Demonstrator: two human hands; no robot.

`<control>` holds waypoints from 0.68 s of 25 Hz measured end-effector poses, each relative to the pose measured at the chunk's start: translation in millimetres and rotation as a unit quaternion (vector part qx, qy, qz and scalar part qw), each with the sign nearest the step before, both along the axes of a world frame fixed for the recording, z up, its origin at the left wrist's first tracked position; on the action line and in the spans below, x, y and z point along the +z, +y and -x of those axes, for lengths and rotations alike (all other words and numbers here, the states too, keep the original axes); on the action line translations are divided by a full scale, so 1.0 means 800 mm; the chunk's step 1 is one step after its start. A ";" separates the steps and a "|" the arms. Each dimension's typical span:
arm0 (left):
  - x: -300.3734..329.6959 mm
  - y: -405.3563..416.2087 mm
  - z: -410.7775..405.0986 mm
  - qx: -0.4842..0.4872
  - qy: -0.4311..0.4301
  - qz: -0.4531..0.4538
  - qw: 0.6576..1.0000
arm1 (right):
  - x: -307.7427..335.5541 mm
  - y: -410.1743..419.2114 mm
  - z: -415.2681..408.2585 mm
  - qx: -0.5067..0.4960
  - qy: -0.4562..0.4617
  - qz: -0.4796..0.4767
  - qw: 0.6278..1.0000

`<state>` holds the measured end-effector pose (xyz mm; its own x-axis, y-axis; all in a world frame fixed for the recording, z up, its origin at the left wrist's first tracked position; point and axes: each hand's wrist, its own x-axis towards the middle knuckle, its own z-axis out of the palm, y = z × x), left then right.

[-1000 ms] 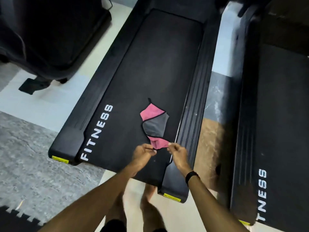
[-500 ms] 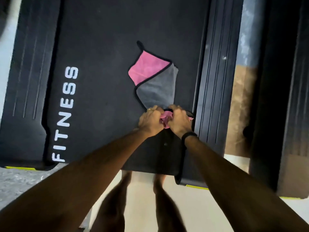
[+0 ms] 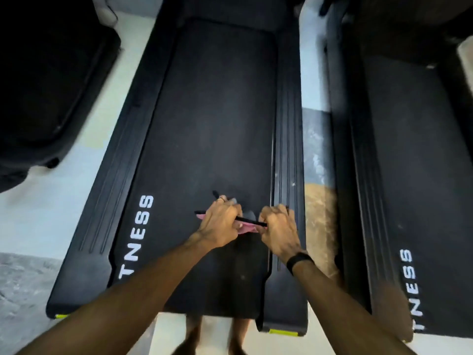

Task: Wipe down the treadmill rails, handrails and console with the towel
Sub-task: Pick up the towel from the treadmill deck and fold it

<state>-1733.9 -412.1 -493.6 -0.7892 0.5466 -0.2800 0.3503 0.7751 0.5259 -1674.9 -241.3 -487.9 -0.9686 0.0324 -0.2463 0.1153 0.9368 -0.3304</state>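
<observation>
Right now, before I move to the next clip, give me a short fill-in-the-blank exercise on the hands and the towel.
1. The towel is gripped by ____ hands at once.
2. The black band sits on the wrist of the ____ hand.
3. The left hand is over the treadmill's black ____, beside white lettering.
4. The side of the towel showing between the hands is ____.

Missing words: both; right; belt; pink

pink towel [image 3: 246,228], black treadmill belt [image 3: 217,119]
</observation>
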 end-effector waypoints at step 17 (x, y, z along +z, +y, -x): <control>0.558 -0.059 0.112 0.061 0.240 -0.080 0.966 | 0.553 0.091 0.054 -0.047 0.312 -0.042 0.948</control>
